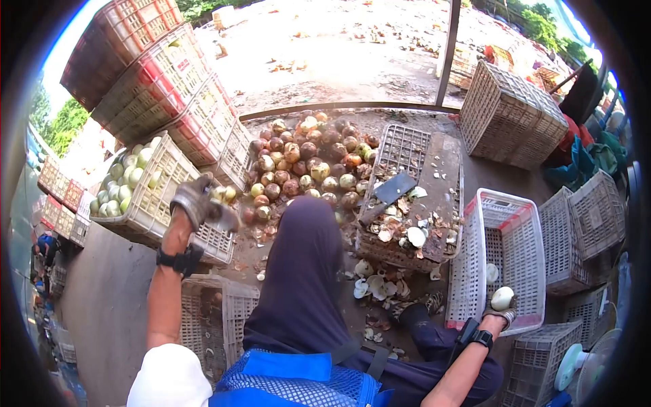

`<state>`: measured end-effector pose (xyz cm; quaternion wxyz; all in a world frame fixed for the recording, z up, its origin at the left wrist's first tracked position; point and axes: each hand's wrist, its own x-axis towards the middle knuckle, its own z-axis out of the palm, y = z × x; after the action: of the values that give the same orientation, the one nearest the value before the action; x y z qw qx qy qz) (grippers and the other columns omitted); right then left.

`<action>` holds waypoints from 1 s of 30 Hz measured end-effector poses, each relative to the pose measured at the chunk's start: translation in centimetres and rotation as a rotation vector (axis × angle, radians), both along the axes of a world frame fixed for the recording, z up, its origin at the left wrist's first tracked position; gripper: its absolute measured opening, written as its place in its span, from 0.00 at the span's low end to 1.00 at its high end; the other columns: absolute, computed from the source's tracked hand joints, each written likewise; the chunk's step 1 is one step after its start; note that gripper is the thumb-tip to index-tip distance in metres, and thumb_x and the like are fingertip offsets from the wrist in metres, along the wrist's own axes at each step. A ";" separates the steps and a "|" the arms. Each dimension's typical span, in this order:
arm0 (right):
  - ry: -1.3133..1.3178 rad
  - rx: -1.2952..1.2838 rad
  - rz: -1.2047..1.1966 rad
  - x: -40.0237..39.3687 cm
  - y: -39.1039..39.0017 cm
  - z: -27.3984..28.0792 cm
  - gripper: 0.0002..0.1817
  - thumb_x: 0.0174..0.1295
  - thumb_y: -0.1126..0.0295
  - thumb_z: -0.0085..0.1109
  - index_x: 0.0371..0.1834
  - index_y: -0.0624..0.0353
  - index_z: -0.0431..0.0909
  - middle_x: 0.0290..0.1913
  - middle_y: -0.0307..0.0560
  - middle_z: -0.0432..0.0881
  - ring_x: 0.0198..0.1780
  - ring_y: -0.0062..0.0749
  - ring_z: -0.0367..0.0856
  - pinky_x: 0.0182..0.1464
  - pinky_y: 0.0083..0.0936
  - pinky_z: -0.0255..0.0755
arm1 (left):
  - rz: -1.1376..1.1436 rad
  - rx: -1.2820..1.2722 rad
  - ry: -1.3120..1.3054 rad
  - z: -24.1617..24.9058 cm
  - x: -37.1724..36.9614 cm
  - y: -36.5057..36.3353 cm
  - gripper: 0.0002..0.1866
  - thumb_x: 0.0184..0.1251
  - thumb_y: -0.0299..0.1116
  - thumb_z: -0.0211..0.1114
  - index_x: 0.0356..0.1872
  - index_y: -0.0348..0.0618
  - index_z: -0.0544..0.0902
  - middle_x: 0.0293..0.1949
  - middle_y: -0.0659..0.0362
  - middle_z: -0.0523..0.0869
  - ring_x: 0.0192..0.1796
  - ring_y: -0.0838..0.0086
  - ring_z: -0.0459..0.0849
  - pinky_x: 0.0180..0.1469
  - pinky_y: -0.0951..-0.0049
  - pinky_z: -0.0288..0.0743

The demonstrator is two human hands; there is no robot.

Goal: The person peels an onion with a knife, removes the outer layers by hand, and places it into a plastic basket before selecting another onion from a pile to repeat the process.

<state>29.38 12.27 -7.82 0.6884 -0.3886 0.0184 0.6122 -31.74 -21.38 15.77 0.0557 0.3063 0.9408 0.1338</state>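
Note:
My right hand (pixel 500 313), in a glove, is wrapped round a pale, peeled round fruit or vegetable (pixel 502 298) over the near end of a white plastic crate (pixel 472 261). Inside that crate lies another pale piece (pixel 491 273). My left hand (pixel 196 207), also gloved, is beside a crate (pixel 163 193) of pale green round produce (pixel 125 180). Motion smears its fingers, so I cannot see whether they hold anything. A cleaver (pixel 395 188) rests on an upturned crate (pixel 444 163) among white peelings (pixel 416 237).
Brown and green round produce (pixel 305 159) is heaped on the ground ahead. Stacked crates (pixel 152 74) rise at the left; another large crate (pixel 512 115) stands at the back right. White offcuts (pixel 376 286) lie near my foot. A fan (pixel 590 370) is at the lower right.

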 end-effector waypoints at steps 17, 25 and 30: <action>-0.256 -0.110 0.248 -4.0 2.5 -5.3 0.18 0.66 0.56 0.47 0.50 0.55 0.77 0.53 0.51 0.79 0.54 0.48 0.78 0.59 0.48 0.70 | 0.169 -0.156 -0.017 -13.3 -4.3 -14.1 0.23 0.45 0.38 0.71 0.45 0.39 0.82 0.41 0.45 0.84 0.45 0.54 0.83 0.48 0.59 0.76; -0.393 -0.017 0.668 -14.6 0.2 -2.9 0.18 0.63 0.58 0.53 0.51 0.57 0.77 0.44 0.54 0.81 0.43 0.49 0.82 0.47 0.45 0.79 | -0.555 0.024 -0.261 -11.5 0.4 13.7 0.25 0.48 0.30 0.65 0.53 0.40 0.77 0.46 0.47 0.83 0.48 0.57 0.82 0.52 0.63 0.76; -0.569 -0.111 0.718 -20.9 -0.4 -2.5 0.15 0.61 0.65 0.57 0.48 0.61 0.76 0.41 0.53 0.82 0.39 0.46 0.83 0.39 0.38 0.80 | -0.706 -0.039 -0.347 -20.9 5.7 29.7 0.25 0.49 0.26 0.65 0.53 0.38 0.76 0.45 0.44 0.82 0.46 0.57 0.83 0.48 0.63 0.80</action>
<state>8.46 11.85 -10.34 0.3885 -0.5590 -0.2744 0.6792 -26.07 8.33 -5.09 0.2624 0.5829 0.7565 0.1385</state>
